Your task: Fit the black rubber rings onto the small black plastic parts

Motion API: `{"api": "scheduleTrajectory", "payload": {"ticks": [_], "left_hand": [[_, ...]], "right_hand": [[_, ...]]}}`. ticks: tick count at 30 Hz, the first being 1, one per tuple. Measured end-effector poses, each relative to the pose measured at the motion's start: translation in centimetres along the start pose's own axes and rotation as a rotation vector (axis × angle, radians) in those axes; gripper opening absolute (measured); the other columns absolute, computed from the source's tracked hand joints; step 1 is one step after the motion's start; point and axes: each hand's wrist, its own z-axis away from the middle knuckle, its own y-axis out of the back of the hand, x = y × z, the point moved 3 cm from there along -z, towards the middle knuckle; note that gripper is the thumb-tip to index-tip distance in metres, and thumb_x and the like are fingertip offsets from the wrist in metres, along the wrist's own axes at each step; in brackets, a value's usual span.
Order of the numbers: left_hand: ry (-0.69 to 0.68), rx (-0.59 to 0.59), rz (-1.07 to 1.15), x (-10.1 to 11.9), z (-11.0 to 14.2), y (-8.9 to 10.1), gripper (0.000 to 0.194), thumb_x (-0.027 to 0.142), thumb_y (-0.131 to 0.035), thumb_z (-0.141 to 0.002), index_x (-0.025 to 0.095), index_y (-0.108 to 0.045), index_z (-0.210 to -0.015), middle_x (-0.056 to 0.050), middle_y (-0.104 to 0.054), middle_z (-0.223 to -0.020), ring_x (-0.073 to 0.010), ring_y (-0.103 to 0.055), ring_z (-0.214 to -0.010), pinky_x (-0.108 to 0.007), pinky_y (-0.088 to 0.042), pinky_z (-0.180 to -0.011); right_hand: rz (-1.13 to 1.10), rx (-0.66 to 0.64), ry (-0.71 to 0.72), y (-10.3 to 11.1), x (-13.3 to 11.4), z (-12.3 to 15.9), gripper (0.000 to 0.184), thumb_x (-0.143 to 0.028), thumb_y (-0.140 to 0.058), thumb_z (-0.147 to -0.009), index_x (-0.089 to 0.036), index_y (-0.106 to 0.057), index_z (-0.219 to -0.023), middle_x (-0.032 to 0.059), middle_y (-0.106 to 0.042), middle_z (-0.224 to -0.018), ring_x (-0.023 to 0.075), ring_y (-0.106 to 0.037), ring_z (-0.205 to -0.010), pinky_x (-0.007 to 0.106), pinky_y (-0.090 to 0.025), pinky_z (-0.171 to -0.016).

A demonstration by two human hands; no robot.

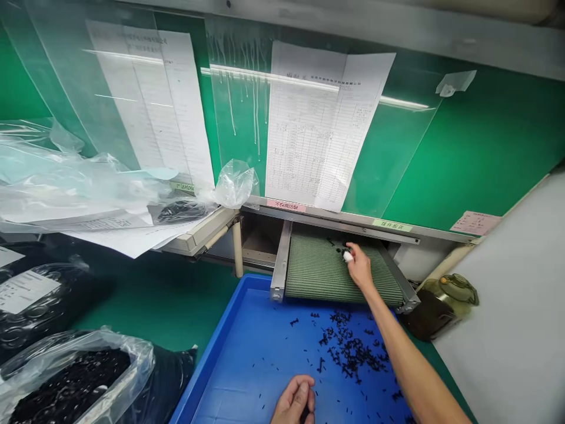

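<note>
My right hand (359, 266) reaches over the green ribbed conveyor belt (326, 280), thumb and fingers drawn together around a few small black parts (339, 251). A white cover sits on one of its digits. Below, my left hand (295, 401) is held over the blue tray (225, 347) with its fingers curled in. Something dark shows at its palm, too hidden to name. Many more small black parts (348, 350) lie scattered in the tray, thickest below the belt's front end.
Left of the tray stands an open clear bag of black pieces (66, 383), with filled black bags (35, 306) behind it. Papers and plastic (106, 200) cover a ledge at left. A brownish-green jug (441, 306) stands right of the conveyor. Printed sheets (318, 129) hang on the green panel.
</note>
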Motion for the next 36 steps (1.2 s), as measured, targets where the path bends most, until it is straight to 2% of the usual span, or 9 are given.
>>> {"api": "scheduleTrajectory", "payload": {"ticks": [3,7,12,15,19,25,29,33,36], "left_hand": [[-0.004,0.000,-0.057,0.7,0.7,-0.5,0.058,0.067,-0.070,-0.056,0.019,-0.057,-0.087,0.005,-0.049,-0.064,-0.0022,-0.035,-0.039,-0.019,-0.008,-0.039],[-0.075,0.005,-0.111,1.3,1.5,-1.2,0.058,0.067,-0.067,-0.059,0.019,-0.054,-0.089,0.006,-0.050,-0.066,-0.0029,-0.035,-0.041,-0.018,-0.007,-0.037],[-0.156,-0.013,-0.232,1.1,1.9,-1.5,0.049,0.064,-0.065,-0.064,0.019,-0.047,-0.072,0.007,-0.044,-0.055,-0.0029,-0.029,-0.040,-0.017,-0.007,-0.039],[-0.169,-0.036,-0.293,1.0,1.8,-1.4,0.049,0.064,-0.064,-0.063,0.019,-0.044,-0.069,0.009,-0.040,-0.048,-0.0035,-0.025,-0.040,-0.018,-0.007,-0.039],[-0.188,-0.044,-0.351,0.9,1.7,-1.4,0.049,0.065,-0.063,-0.062,0.019,-0.046,-0.072,0.009,-0.041,-0.050,-0.0035,-0.024,-0.040,-0.018,-0.007,-0.040],[-0.153,-0.074,-0.413,0.3,1.6,-1.8,0.057,0.071,-0.058,-0.061,0.020,-0.049,-0.083,0.008,-0.046,-0.052,-0.0051,-0.029,-0.040,-0.019,-0.006,-0.041],[-0.147,-0.100,-0.431,0.2,1.8,-2.0,0.060,0.076,-0.049,-0.066,0.019,-0.051,-0.086,0.008,-0.042,-0.043,-0.0067,-0.026,-0.039,-0.020,-0.007,-0.041],[-0.149,-0.058,-0.401,0.6,2.3,-2.1,0.057,0.074,-0.052,-0.067,0.020,-0.048,-0.084,0.009,-0.040,-0.047,-0.0060,-0.026,-0.041,-0.020,-0.009,-0.041],[-0.151,-0.093,-0.415,0.8,2.5,-2.4,0.053,0.070,-0.057,-0.067,0.020,-0.046,-0.079,0.009,-0.043,-0.052,-0.0046,-0.028,-0.042,-0.019,-0.011,-0.041]], "right_hand": [[-0.164,-0.148,0.021,-1.0,-0.6,7.6,0.046,-0.014,-0.038,-0.068,-0.022,-0.059,-0.108,0.0051,-0.061,-0.110,0.0148,-0.061,-0.075,0.028,-0.051,-0.063],[-0.313,-0.301,-0.060,-3.6,-1.0,17.9,0.031,-0.019,-0.043,-0.064,-0.019,-0.056,-0.091,-0.0001,-0.059,-0.077,0.0133,-0.060,-0.057,0.024,-0.048,-0.048],[-0.375,-0.295,-0.097,-4.6,-1.9,25.0,0.016,-0.021,-0.048,-0.067,-0.020,-0.056,-0.082,-0.0014,-0.057,-0.073,0.0127,-0.056,-0.063,0.024,-0.045,-0.058],[-0.381,-0.294,-0.097,-4.0,-1.6,26.6,0.021,-0.016,-0.048,-0.063,-0.020,-0.063,-0.077,-0.0008,-0.059,-0.072,0.0139,-0.054,-0.070,0.026,-0.043,-0.067],[-0.424,-0.315,-0.227,-3.6,0.2,27.4,0.025,-0.018,-0.050,-0.055,-0.017,-0.062,-0.076,-0.0017,-0.055,-0.062,0.0133,-0.051,-0.057,0.025,-0.042,-0.053],[-0.512,-0.334,-0.335,-3.9,0.7,27.9,0.029,-0.029,-0.052,-0.056,-0.018,-0.053,-0.083,0.0008,-0.056,-0.075,0.0148,-0.058,-0.057,0.026,-0.047,-0.048],[-0.472,-0.364,-0.248,-4.0,-0.7,27.8,0.019,-0.029,-0.048,-0.066,-0.018,-0.053,-0.081,-0.0022,-0.053,-0.064,0.0123,-0.053,-0.049,0.024,-0.040,-0.044],[-0.373,-0.335,-0.075,-3.7,-1.8,27.4,0.012,-0.023,-0.045,-0.075,-0.020,-0.055,-0.082,-0.0035,-0.052,-0.066,0.0109,-0.049,-0.060,0.023,-0.037,-0.056],[-0.279,-0.306,-0.011,-3.8,-1.8,27.1,0.015,-0.021,-0.040,-0.080,-0.020,-0.054,-0.084,-0.0029,-0.053,-0.067,0.0119,-0.048,-0.065,0.024,-0.036,-0.062]]}}
